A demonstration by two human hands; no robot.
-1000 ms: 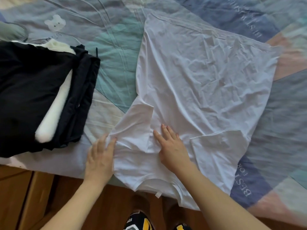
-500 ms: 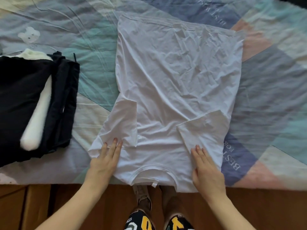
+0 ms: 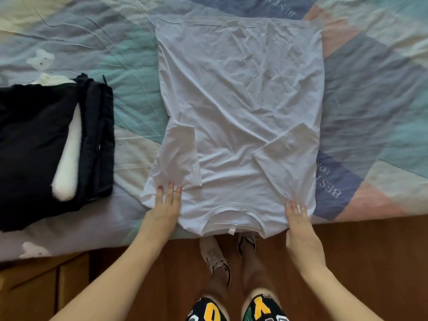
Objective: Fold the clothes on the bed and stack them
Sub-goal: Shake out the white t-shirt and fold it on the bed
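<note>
A white T-shirt [image 3: 240,100] lies flat on the bed, collar toward me at the bed's near edge, both short sleeves folded inward over the body. My left hand [image 3: 165,205] rests flat, fingers together, on the shirt's left shoulder at the base of the left sleeve. My right hand [image 3: 298,218] lies flat on the right shoulder below the folded right sleeve. Neither hand grips the cloth. At the left sits a stack of folded clothes [image 3: 46,144], black garments with a white one between them.
The bedspread [image 3: 370,89] is a patchwork of blue, teal, pink and grey with printed lettering. Its near edge runs just behind the shirt's collar. Below it are a wooden floor [image 3: 370,246], my legs and shoes [image 3: 215,256], and wooden bed panels at lower left.
My right hand moved from the shirt's middle to the right shoulder. My left hand slid from the left sleeve's edge onto the left shoulder. The view shifted so the shirt sits centred.
</note>
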